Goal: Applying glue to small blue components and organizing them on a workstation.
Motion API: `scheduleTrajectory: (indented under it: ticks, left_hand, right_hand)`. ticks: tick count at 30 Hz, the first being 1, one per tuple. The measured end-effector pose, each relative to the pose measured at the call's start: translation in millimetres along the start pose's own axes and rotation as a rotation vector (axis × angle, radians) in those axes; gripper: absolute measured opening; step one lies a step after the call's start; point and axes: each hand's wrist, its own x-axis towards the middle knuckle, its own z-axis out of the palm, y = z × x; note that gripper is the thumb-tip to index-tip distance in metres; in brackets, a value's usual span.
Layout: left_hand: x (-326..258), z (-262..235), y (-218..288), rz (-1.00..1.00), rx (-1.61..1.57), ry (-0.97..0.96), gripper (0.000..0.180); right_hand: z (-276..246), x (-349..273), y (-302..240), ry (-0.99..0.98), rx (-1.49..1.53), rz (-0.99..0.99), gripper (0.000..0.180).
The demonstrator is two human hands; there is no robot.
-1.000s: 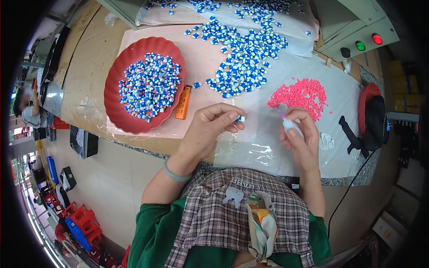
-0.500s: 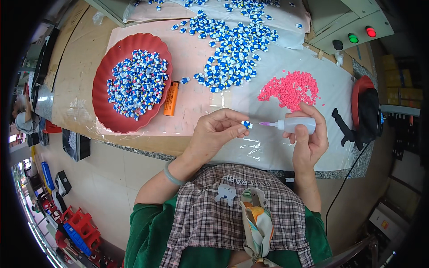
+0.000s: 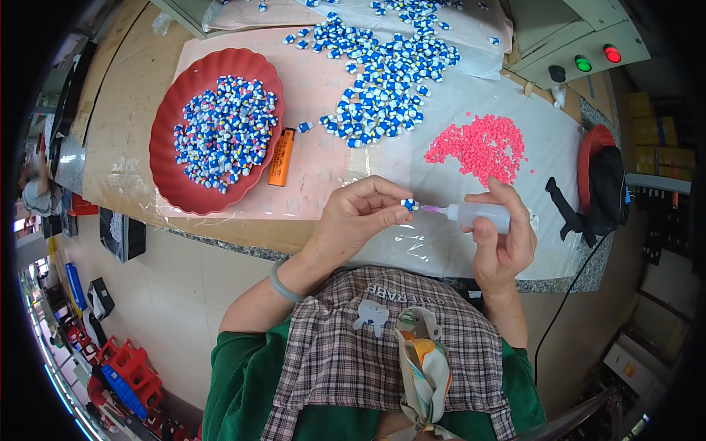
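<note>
Between thumb and fingertips, my left hand [image 3: 365, 213] pinches a small blue-and-white figure piece [image 3: 409, 203]. My right hand [image 3: 506, 231] is wrapped round a translucent squeeze bottle [image 3: 482, 215], held on its side. The bottle's thin purple nozzle [image 3: 432, 209] points left, its tip at or very close to the piece; whether they touch I cannot tell. Beyond the bottle lies a scatter of tiny pink pieces [image 3: 482, 143] on white sheeting. A pile of similar blue-and-white pieces [image 3: 382, 103] spreads across the far middle of the table.
A red scalloped tray [image 3: 165, 158] at the left holds many blue-and-white pieces, some with pink bits. An orange lighter [image 3: 281, 158] lies against it. A black bag [image 3: 607, 191] hangs at the right edge. A grey box with lit buttons [image 3: 581, 44] stands at the far right.
The bottle has moved a little left and down, bringing its nozzle up to the piece. My left hand keeps its pinch, nearly still.
</note>
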Motion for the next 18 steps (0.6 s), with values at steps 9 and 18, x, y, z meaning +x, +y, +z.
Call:
scheduleTrajectory:
  ticks: [9,18]
  left_hand:
    - [0.0,-0.8,0.1,-0.020,0.028,-0.001,0.021]
    - [1.2,-3.1,-3.2,-0.010,0.010,-0.001,0.020]
  right_hand:
    - [1.5,1.2,1.6,-0.031,-0.060,-0.071,0.037]
    - [2.3,-1.0,5.1,0.037,0.146,0.132,0.035]
